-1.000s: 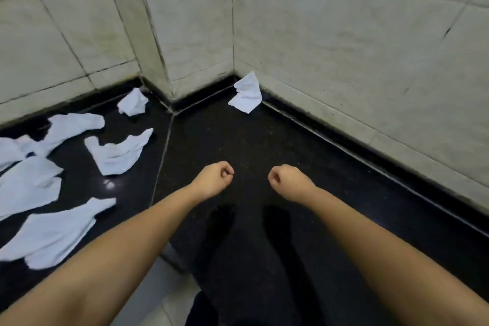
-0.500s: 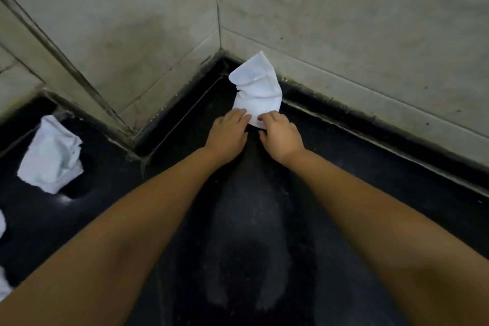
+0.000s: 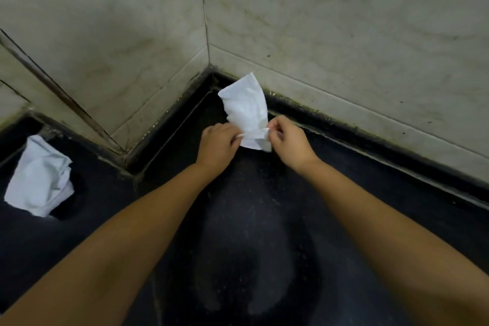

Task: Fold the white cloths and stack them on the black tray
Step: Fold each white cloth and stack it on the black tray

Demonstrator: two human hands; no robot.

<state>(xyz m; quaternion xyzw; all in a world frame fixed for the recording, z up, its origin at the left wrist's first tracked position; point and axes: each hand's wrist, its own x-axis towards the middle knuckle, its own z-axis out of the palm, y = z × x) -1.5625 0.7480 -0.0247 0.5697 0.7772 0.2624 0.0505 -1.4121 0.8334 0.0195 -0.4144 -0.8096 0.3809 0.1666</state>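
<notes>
forearms: two, bare, entering from the near edge and converging toward the corner; set so both hands meet on one item.

black surface (image 3: 259, 233): dark, speckled, faintly glossy, with a dull smudged patch between the forearms; flat, with a raised lip along the walls. whether this is the black tray or a counter cannot be told.

crumpled cloth (image 3: 39, 180): white, balled and creased, lying at the left on the dark surface beyond a seam, well apart from the hands; judged as awaiting its turn.

left hand (image 3: 218, 144): fingers curled, pinching the near left corner of the white cloth. right hand (image 3: 287, 141): fingers curled, thumb and forefinger pinching the near right corner. the two grips sit a little apart on the same near edge, which is turned up into a narrow flap; judged as the start of lifting or straightening the piece for a fold.

white cloth (image 3: 247, 111): thin, soft, wrinkled, roughly tapered; its far end leans up against the base of the wall in the corner, its near edge is in the hands. not yet folded, not yet stacked.

walls (image 3: 330, 21): pale marbled tile, stained, with dark grimy joints meeting at the corner.
</notes>
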